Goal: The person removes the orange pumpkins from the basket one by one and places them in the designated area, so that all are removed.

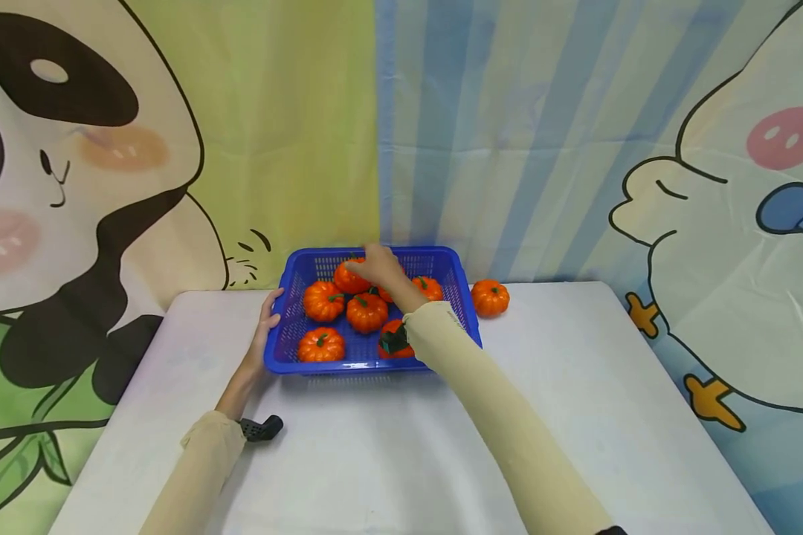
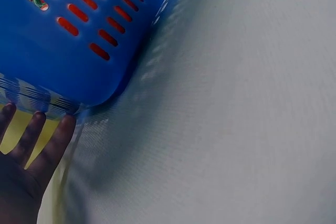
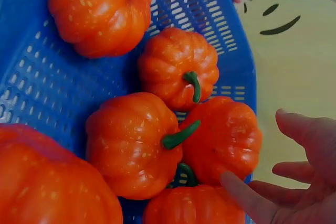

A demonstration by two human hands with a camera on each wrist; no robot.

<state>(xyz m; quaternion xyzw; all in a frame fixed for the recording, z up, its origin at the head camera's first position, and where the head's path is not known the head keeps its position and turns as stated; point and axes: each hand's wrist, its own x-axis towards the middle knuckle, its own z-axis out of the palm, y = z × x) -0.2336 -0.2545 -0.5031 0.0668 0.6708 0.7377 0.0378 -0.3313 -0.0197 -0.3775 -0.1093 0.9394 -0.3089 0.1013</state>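
A blue plastic basket (image 1: 285, 368) stands on the table with several small orange pumpkins in it, green stems showing on most. My left hand (image 1: 265, 324) touches the basket's left side; in the left wrist view its extended fingers (image 2: 55, 142) meet the blue wall. Over the back of the basket is my right hand (image 1: 380, 266). Its fingers are spread in the right wrist view, and one fingertip appears to touch a pumpkin (image 3: 223, 137) by the rim. Another pumpkin (image 1: 324, 301) lies at the basket's left. My right forearm partly hides the pumpkins at the right.
One more pumpkin (image 1: 490, 298) sits on the white table (image 1: 575, 386), just outside the basket's right side. Behind the table hangs a curtain (image 1: 321, 134) with cartoon animals. A black strap device (image 1: 262, 429) is on my left wrist.
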